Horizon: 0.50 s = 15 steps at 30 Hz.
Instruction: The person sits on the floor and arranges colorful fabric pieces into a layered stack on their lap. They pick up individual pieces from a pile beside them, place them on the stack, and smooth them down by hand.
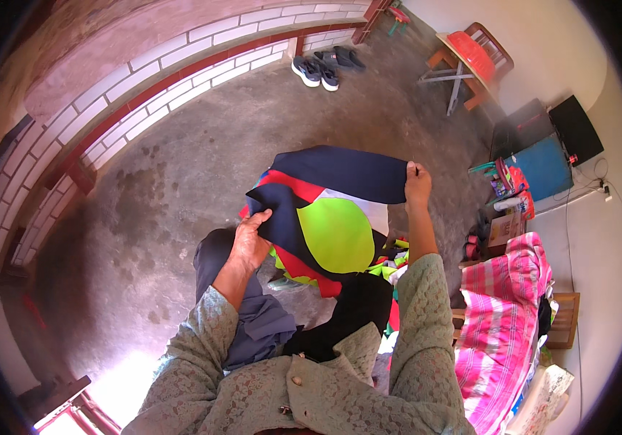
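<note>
A multicoloured cloth (343, 232) in navy, red, lime green and white is stretched out in front of me, above my lap. My left hand (253, 239) pinches a navy corner of it on the near left side. On the far right, my right hand (418, 185) grips the end of a broad navy strip (347, 174) of the cloth. The lime green panel faces up in the middle, with red showing along the lower edge. More bright scraps of fabric (398, 259) lie below my right forearm. Whether the cloth is one sewn garment or several layers, I cannot tell.
Dark shoes (316, 72) stand on the concrete floor (144, 188) by the white-brick low wall. A folding table (463, 61) with a red item stands far right, beside a chair. Along the right wall are a blue panel (539, 170), a cardboard box (503, 230) and a pink plaid cloth (499, 312).
</note>
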### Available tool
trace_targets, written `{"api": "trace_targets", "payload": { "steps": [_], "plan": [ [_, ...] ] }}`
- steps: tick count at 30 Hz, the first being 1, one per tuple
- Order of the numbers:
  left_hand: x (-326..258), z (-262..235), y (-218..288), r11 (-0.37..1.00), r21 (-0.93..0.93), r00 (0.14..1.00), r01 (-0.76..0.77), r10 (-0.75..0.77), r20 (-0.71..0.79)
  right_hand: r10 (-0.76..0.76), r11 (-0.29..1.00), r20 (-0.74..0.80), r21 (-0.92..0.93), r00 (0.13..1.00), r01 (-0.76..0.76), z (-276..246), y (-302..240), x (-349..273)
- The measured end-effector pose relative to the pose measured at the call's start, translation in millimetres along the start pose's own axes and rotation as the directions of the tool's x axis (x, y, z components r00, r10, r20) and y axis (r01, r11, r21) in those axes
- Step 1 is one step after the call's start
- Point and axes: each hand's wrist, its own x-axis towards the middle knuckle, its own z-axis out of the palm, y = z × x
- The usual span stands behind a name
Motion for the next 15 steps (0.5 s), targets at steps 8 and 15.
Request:
{"api": "trace_targets", "payload": {
  "steps": [8, 15],
  "plan": [
    [0, -1, 1, 1.000, 0.016, 1.000, 0.001, -0.001, -0.018, 0.022, 1.000, -0.046, -0.020, 0.999, -0.023, -20, 57, -2],
    [1, -1, 0, 0.999, 0.035, 1.000, -0.024, 0.024, -0.003, -0.263, 0.940, -0.086, -0.247, 0.961, 0.235, -38, 108, -25]
  ]
}}
